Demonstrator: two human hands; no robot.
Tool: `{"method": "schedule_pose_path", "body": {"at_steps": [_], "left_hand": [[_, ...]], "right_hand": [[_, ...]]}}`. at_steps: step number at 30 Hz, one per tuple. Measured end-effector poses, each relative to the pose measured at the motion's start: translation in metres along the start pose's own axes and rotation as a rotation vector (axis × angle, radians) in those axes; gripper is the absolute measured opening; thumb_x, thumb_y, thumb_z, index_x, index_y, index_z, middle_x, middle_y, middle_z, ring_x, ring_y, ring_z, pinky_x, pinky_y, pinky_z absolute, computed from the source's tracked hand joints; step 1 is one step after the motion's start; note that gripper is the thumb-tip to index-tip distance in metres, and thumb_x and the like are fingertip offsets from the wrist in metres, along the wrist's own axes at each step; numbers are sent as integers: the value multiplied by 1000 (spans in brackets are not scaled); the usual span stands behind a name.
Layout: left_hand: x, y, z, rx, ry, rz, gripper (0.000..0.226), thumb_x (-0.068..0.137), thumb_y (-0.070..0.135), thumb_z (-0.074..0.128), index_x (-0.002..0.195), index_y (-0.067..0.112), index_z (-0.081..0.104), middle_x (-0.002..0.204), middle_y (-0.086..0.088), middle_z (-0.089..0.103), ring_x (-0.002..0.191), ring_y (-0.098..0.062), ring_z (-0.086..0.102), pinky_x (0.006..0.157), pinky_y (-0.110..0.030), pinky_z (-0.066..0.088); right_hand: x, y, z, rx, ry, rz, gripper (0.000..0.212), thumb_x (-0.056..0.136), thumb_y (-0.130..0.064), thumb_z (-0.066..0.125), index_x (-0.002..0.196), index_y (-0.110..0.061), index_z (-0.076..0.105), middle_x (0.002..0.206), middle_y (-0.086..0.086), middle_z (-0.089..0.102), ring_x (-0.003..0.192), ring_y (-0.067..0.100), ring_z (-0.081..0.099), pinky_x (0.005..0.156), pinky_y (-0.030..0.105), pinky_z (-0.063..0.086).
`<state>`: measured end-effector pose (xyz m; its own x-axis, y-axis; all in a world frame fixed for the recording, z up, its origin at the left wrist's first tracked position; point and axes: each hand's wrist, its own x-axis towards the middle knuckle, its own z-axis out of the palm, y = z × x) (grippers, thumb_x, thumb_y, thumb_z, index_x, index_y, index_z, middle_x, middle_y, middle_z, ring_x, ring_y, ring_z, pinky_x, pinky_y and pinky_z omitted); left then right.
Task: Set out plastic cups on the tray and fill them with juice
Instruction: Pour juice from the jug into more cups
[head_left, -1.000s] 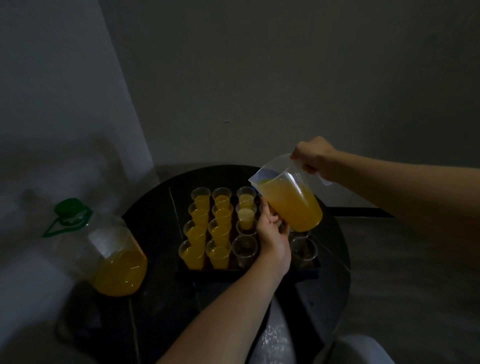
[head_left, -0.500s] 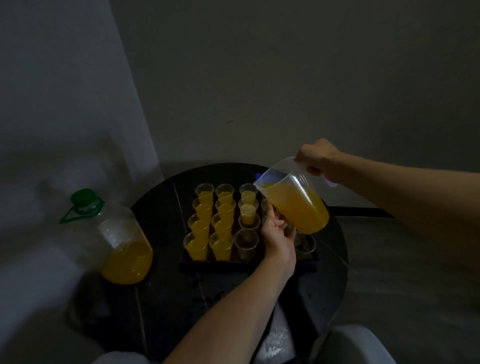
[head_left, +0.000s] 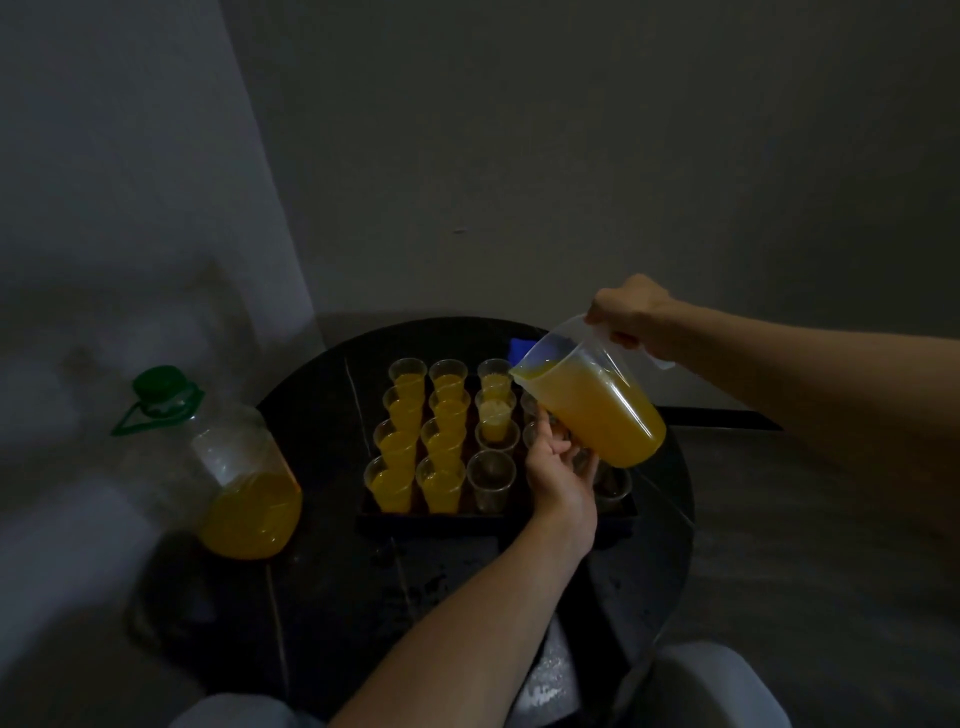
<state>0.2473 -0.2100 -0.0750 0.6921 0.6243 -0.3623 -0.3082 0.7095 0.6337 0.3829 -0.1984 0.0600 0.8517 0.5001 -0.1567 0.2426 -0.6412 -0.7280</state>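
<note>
Bare forearms (head_left: 467, 623), pale grey trousers (head_left: 701, 686)

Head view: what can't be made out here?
- Right-side cups on the tray: head view, jug and left hand cover them; count and fill unknown.
- Left fingertips: head view, behind the jug's base; grip or mere support unclear.
- The blue object past the spout: head view, mostly hidden by the jug.
- Pouring stream: head view, too dim and small.

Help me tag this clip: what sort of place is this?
Probably a dim corner of a home: bare walls meet behind a small round table with a tray of cups, a big juice bottle beside it.
</note>
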Motion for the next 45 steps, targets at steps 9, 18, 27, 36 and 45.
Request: {"method": "schedule_pose_path", "body": {"at_steps": [9, 18, 27, 36, 45], "left_hand": [[-2, -2, -3, -52, -7, -10, 56, 99, 21, 32, 154, 32, 38, 123, 1, 58, 113, -18, 54, 110, -43, 40], [0, -3, -4, -81, 2, -35, 57, 99, 21, 31, 154, 33, 38, 128, -4, 58, 116, -21, 56, 114, -47, 39], [0, -7, -6, -94, 4, -61, 58, 99, 20, 33, 155, 31, 37, 139, -9, 55, 122, -25, 55, 114, -48, 39], [8, -7, -10, -95, 4, -73, 58, 98, 20, 33, 155, 32, 39, 140, -9, 55, 126, -28, 54, 115, -48, 39], [5, -5, -13, -88, -11, -77, 58, 97, 19, 32, 153, 32, 41, 134, -10, 60, 123, -28, 57, 110, -46, 44]], "right_hand": [[3, -1, 5, -25, -29, 0, 18, 97, -19, 55, 83, -9, 55, 72, 7, 52, 59, 14, 45, 52, 23, 37], [4, -2, 7, -34, -10, 20, 20, 96, -18, 55, 78, -8, 56, 70, 9, 53, 59, 16, 47, 53, 26, 38], [4, 1, 9, -68, -3, 31, 18, 96, -19, 55, 83, -7, 57, 73, 10, 54, 60, 17, 47, 55, 28, 38], [11, 2, 15, -81, -11, 36, 18, 96, -18, 54, 83, -6, 58, 74, 12, 54, 58, 17, 45, 53, 28, 36], [9, 1, 15, -98, -20, 34, 20, 97, -20, 53, 81, -8, 57, 71, 8, 53, 58, 15, 46, 53, 25, 38]]}}
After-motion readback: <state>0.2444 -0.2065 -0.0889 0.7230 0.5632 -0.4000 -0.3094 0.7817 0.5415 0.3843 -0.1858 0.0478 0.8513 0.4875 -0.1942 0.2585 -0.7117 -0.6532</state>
